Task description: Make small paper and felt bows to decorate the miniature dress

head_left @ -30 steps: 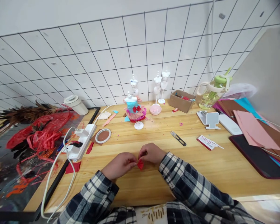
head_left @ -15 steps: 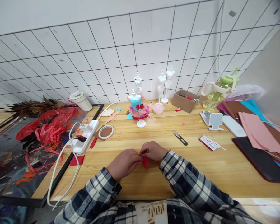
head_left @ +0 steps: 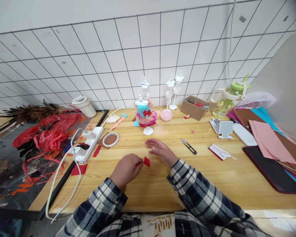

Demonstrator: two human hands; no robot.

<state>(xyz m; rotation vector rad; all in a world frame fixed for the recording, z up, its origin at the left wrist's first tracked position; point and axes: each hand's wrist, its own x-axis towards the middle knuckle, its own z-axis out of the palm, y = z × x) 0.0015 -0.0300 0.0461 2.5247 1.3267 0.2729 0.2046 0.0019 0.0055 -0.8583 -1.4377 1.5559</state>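
Note:
Between the fingertips of my left hand is one end of a small red piece of crepe paper; the rest of it sticks out to the right. My right hand is apart from the paper, its fingers stretched out to the left, holding nothing. Behind the hands stands a small white mannequin wearing a blue top, a red bow and a ruffled pink and red skirt. To the right of my right hand lies a pair of thread snips.
A power strip with trailing cables, a tape roll and red scraps lie at left. Bare mannequins, a pink bowl and a cardboard box stand at the back. A phone stand and paper sheets are at right.
My right hand has let go of the red paper, opened and moved slightly away. My left hand keeps its pinch on the paper, now a little farther left.

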